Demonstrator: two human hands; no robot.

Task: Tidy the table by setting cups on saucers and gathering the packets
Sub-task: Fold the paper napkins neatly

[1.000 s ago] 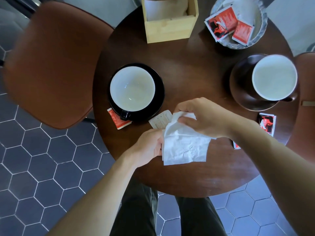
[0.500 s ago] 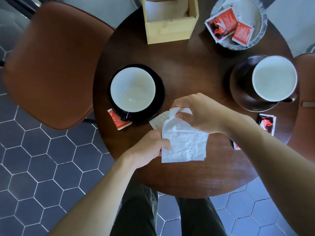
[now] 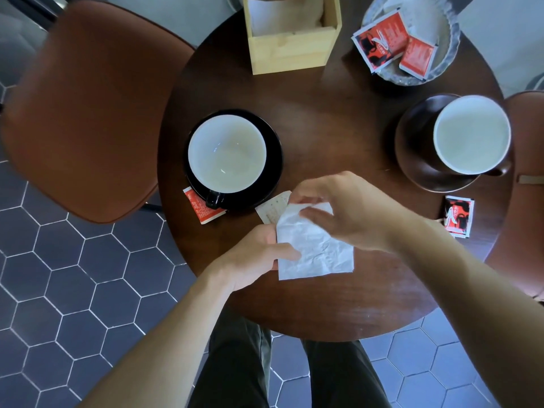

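My left hand [image 3: 259, 257] pinches the left edge of a crumpled white paper napkin [image 3: 315, 248] lying near the table's front. My right hand [image 3: 347, 213] hovers over its top edge with fingers spread and blurred. A white-lined black cup [image 3: 226, 154] stands on a black saucer [image 3: 275, 160] at the left. A second cup [image 3: 471, 134] sits on a brown saucer [image 3: 412, 148] at the right. One red packet [image 3: 201, 209] pokes out from under the black saucer, and a pale packet [image 3: 272, 206] lies beside the napkin. Another red-black packet [image 3: 457, 214] rests at the right.
A grey dish [image 3: 447, 57] at the back right holds two red packets [image 3: 382, 42]. A pale wooden box [image 3: 291, 45] stands at the back centre. The round dark table [image 3: 338, 113] has brown chairs at left [image 3: 88, 107] and right [image 3: 527, 201].
My right hand has lifted its grip from the napkin's top and spread its fingers. The napkin has shifted slightly toward the table's front, flatter than before. My left hand keeps hold.
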